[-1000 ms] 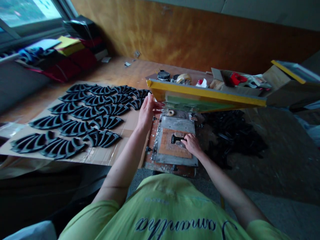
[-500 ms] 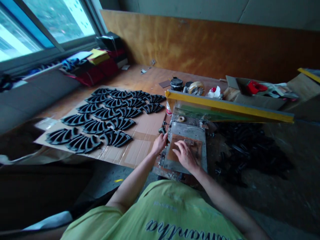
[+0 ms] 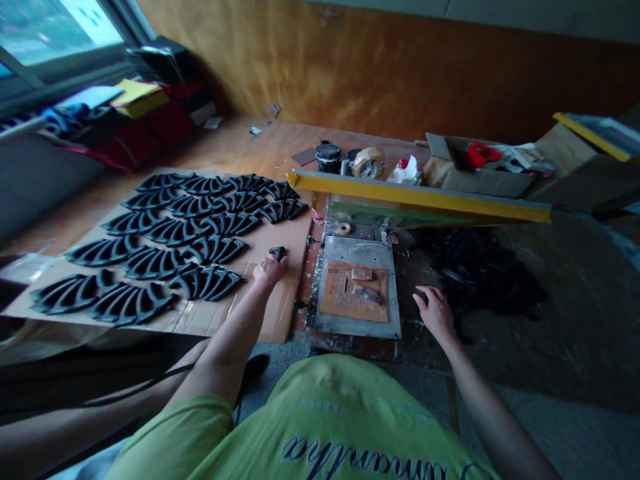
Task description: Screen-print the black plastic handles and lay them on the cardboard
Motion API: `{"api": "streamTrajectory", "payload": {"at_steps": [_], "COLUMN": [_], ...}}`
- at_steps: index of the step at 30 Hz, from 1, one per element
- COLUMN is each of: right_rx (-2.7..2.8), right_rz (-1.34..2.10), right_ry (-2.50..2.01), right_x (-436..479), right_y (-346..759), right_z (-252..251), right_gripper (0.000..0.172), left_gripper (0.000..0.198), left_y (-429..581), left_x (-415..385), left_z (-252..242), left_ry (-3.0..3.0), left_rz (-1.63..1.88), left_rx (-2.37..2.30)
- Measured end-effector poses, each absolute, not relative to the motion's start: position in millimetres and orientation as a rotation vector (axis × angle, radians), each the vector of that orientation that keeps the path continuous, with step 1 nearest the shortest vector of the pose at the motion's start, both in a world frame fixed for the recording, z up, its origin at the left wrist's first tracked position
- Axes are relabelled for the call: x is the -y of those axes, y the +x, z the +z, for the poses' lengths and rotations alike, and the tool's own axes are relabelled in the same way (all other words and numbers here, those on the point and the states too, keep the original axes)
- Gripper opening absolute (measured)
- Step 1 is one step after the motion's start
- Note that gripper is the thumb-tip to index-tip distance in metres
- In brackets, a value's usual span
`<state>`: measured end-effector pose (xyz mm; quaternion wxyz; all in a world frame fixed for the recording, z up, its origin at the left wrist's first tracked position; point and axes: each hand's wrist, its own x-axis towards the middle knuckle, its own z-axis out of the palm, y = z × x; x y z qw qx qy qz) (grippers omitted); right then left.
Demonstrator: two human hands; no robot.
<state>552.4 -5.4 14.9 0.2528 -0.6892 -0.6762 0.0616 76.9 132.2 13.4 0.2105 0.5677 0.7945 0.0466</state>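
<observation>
Wooden bench w/ brown cardboard sheet (image 3: pixel 280 313): my left hand (image 3: pixel 267 270) pinches small black plastic piece (image 3: pixel 277 253) over it, beside rows of black fan-shaped parts (image 3: pixel 165 233), prob. drying. Right hand (image 3: pixel 434 312) spread loose, empty, by black parts pile (image 3: pixel 475 273).

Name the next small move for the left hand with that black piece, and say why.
Probably set the small black piece down on the bare cardboard right of the laid-out rows of black parts. The left hand holds it just above that open strip, past the last row's end.
</observation>
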Motion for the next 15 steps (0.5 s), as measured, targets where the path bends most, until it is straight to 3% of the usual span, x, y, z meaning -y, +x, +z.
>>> {"api": "streamTrajectory", "payload": {"at_steps": [12,15], "right_rx": [1.981,1.998], "right_rz": [0.261,0.273], "right_ry": [-1.726,-1.682], "right_x": [-0.7,-7.5], "right_y": [557.5,558.7], "right_z": [-2.0,-0.4], "right_gripper": [0.051,0.051], "left_gripper": [0.060,0.063], "left_y": [82.7,52.8], "left_x": [-66.7,-52.9], "left_z": [84.2,88.1], "left_ry": [1.820,1.724], "left_rz": [0.158,-0.022], "left_rx": [-2.289,-2.290]}}
